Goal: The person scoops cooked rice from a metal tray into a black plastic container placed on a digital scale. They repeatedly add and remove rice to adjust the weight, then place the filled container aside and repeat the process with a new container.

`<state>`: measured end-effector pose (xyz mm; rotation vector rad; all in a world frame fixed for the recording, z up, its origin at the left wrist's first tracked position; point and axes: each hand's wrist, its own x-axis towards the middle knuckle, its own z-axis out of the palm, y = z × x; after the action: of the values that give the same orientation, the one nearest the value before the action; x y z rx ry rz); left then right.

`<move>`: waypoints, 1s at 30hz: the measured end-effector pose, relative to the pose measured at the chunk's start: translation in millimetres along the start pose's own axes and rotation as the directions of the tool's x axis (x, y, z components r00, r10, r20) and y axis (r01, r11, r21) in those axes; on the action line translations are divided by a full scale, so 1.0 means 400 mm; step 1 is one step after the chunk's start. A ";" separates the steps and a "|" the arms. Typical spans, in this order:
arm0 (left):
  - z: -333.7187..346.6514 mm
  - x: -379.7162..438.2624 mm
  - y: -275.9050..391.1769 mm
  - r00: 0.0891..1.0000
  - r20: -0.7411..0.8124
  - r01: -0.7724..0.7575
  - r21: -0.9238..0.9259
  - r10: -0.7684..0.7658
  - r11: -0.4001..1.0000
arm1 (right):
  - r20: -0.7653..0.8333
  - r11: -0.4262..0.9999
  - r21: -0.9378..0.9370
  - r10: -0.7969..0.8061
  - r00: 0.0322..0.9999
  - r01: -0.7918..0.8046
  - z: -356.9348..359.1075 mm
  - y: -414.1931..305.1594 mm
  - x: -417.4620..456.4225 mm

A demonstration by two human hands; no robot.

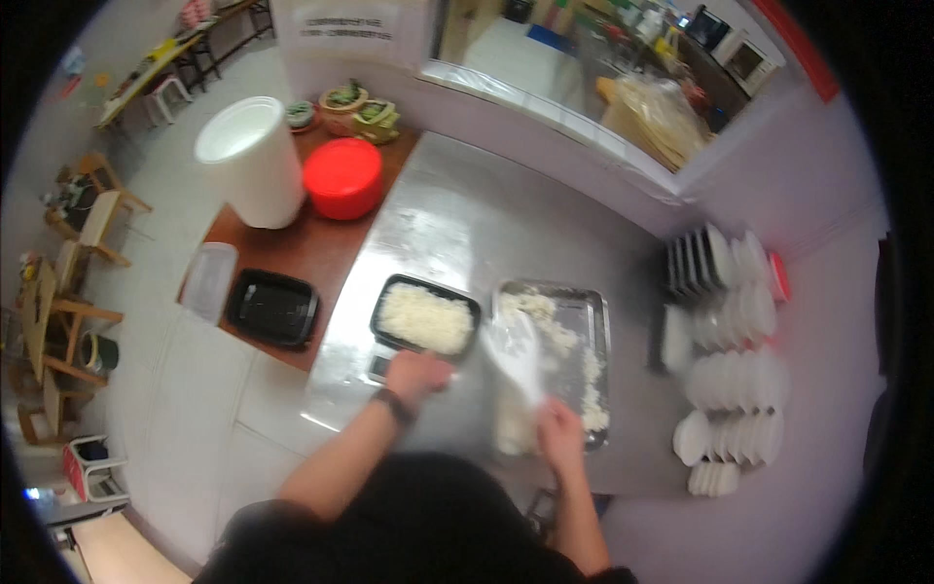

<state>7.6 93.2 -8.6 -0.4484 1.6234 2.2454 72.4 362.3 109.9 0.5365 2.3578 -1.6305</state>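
Observation:
My right hand (562,438) grips the handle of a white plastic rice paddle (516,352), which is blurred. The paddle's blade is over the left side of a shallow metal tray (600,328). Clumps of white rice (558,332) lie along the tray's far and right sides. To the left stands a black plastic food container (473,306), filled with cooked rice (427,317). My left hand (419,376) is at the container's near edge, its fingers curled; whether they pinch the rim is unclear. Beside that hand shows a small digital scale display (379,368).
On a brown table (270,252) left of the steel table (540,204) are an empty black container (273,308), clear plastic lids (210,281), a red round tub (343,179) and a tall white bucket (252,168). Stacked white containers (737,379) line the right wall.

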 end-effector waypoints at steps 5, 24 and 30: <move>-0.144 -0.102 0.072 0.950 0.052 0.293 0.178 -0.306 0.939 | -0.285 0.741 -0.671 -0.275 0.918 0.014 -0.100 0.075 -0.153; -1.040 -0.131 0.322 0.689 -0.221 0.309 0.951 0.690 -0.004 | -0.500 0.792 -0.602 -0.281 0.819 -0.096 0.028 0.103 -0.243; -1.083 -0.147 0.339 0.744 -0.206 0.110 0.976 0.636 0.187 | -0.245 0.862 -0.506 -0.191 0.951 0.043 0.327 -0.025 -0.287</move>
<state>25.5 -364.1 2.0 -0.4890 3.2557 0.6515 169.6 217.7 115.7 0.5543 2.9329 -0.9555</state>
